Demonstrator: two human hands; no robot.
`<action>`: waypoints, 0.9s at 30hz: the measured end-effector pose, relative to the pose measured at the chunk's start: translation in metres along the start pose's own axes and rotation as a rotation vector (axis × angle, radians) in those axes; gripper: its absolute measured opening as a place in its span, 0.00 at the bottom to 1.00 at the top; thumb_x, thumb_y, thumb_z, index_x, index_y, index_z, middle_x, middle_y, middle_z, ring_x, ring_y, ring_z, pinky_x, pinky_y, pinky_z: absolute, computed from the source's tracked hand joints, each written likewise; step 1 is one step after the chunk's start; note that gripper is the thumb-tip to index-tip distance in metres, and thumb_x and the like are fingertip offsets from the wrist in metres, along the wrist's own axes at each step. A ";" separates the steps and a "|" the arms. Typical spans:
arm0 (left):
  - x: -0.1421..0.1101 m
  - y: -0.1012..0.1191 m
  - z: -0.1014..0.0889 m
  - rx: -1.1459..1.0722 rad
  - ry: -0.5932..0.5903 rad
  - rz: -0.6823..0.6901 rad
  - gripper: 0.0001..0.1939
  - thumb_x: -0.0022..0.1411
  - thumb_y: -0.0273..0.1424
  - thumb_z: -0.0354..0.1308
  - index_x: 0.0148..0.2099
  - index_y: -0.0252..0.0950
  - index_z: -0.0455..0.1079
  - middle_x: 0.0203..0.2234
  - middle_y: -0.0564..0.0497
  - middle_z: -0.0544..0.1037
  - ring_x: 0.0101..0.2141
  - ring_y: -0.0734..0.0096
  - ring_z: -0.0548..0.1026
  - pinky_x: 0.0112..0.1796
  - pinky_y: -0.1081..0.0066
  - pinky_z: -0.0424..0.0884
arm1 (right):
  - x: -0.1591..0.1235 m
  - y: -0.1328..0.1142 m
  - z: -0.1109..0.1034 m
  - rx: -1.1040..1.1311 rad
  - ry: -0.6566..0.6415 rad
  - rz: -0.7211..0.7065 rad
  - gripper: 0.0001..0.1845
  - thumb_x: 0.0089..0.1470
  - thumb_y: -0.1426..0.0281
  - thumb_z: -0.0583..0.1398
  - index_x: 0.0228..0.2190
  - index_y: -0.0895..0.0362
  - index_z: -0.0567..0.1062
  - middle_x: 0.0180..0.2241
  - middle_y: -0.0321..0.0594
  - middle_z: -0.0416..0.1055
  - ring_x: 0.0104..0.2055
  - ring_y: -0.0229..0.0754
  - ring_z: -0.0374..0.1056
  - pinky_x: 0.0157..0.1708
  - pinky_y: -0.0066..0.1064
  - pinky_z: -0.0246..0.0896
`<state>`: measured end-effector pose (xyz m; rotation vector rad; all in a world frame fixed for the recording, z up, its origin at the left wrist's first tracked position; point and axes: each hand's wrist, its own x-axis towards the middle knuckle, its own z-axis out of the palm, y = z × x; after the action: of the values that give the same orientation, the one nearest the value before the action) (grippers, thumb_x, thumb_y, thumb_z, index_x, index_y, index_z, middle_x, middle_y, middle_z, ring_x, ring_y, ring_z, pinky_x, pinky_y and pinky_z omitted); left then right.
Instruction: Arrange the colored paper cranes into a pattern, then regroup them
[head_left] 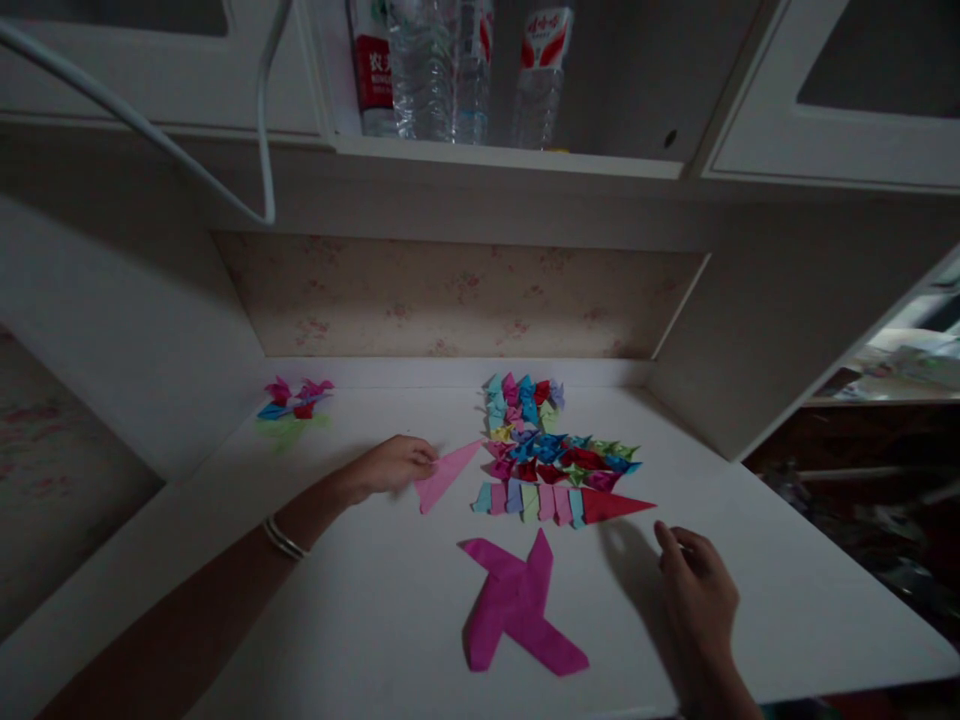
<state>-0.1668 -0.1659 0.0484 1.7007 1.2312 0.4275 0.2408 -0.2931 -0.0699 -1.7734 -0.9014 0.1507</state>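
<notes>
My left hand (pixel 394 464) pinches a pink folded paper triangle (pixel 448 476) by its left side, just over the white table. Its long point reaches right, towards a row of small folded paper pieces (pixel 529 501) in pastel colours. A red paper triangle (pixel 616 506) lies at that row's right end. Beyond the row are several rows of small colourful origami pieces (pixel 551 453). Nearer to me lies a large magenta paper pinwheel (pixel 517 605). My right hand (pixel 697 585) is raised to the right of it, fingers curled; whether something small is in them is hidden.
More small origami pieces (pixel 298 396) sit at the table's back left. White side panels and a back wall enclose the table (pixel 360 600). Overhead, a shelf (pixel 510 160) carries plastic bottles (pixel 424 75), and a white cable (pixel 161 130) hangs at upper left.
</notes>
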 end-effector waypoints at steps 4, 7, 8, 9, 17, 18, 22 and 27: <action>-0.001 0.029 0.019 -0.113 -0.059 0.008 0.28 0.46 0.40 0.64 0.48 0.31 0.71 0.28 0.51 0.77 0.25 0.74 0.68 0.24 0.76 0.60 | 0.001 0.001 0.000 -0.023 -0.017 -0.043 0.26 0.47 0.46 0.59 0.30 0.57 0.75 0.26 0.40 0.73 0.26 0.43 0.67 0.31 0.33 0.60; 0.004 0.045 0.036 -0.118 -0.136 -0.056 0.29 0.46 0.40 0.65 0.50 0.30 0.72 0.27 0.53 0.75 0.19 0.80 0.61 0.19 0.77 0.52 | 0.001 -0.002 0.000 -0.039 -0.016 -0.045 0.26 0.47 0.45 0.58 0.29 0.57 0.74 0.27 0.40 0.73 0.27 0.43 0.67 0.31 0.33 0.60; 0.007 0.049 0.041 -0.117 -0.159 -0.063 0.28 0.46 0.40 0.65 0.49 0.31 0.73 0.25 0.54 0.74 0.18 0.81 0.58 0.18 0.77 0.50 | 0.001 -0.003 -0.001 -0.039 -0.017 -0.036 0.26 0.48 0.45 0.57 0.28 0.57 0.74 0.27 0.40 0.73 0.27 0.43 0.67 0.31 0.33 0.60; 0.009 0.052 0.046 -0.120 -0.175 -0.059 0.26 0.47 0.40 0.64 0.47 0.31 0.74 0.23 0.55 0.72 0.17 0.82 0.57 0.18 0.77 0.48 | 0.000 -0.004 -0.001 -0.037 -0.021 -0.028 0.26 0.48 0.45 0.57 0.28 0.57 0.74 0.27 0.40 0.73 0.27 0.43 0.67 0.30 0.33 0.60; 0.018 0.063 0.068 -0.191 -0.300 -0.051 0.17 0.50 0.38 0.62 0.40 0.33 0.75 0.13 0.62 0.61 0.14 0.82 0.55 0.17 0.76 0.45 | 0.001 -0.002 0.000 -0.034 -0.044 -0.056 0.25 0.50 0.47 0.57 0.29 0.57 0.74 0.29 0.39 0.72 0.27 0.42 0.67 0.31 0.32 0.60; 0.020 0.062 0.069 -0.207 -0.314 -0.061 0.17 0.50 0.38 0.62 0.40 0.33 0.75 0.12 0.62 0.61 0.14 0.82 0.55 0.17 0.76 0.45 | 0.001 -0.001 0.000 -0.034 -0.047 -0.057 0.25 0.50 0.47 0.57 0.29 0.57 0.74 0.29 0.39 0.72 0.27 0.42 0.67 0.32 0.32 0.60; 0.027 0.057 0.071 -0.253 -0.360 -0.111 0.14 0.47 0.39 0.64 0.33 0.33 0.75 0.12 0.61 0.61 0.13 0.83 0.53 0.16 0.75 0.43 | 0.001 0.001 0.001 -0.035 -0.045 -0.049 0.26 0.49 0.46 0.57 0.30 0.57 0.74 0.28 0.40 0.73 0.27 0.42 0.66 0.31 0.32 0.60; 0.035 0.065 0.085 -0.167 -0.402 -0.065 0.12 0.46 0.38 0.64 0.27 0.33 0.74 0.12 0.60 0.62 0.14 0.82 0.55 0.16 0.76 0.46 | 0.001 0.000 0.002 -0.033 -0.048 -0.054 0.26 0.49 0.46 0.57 0.29 0.57 0.74 0.30 0.42 0.74 0.28 0.43 0.67 0.30 0.31 0.60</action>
<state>-0.0553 -0.1787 0.0542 1.5084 0.9262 0.1333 0.2409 -0.2912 -0.0703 -1.7804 -0.9906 0.1445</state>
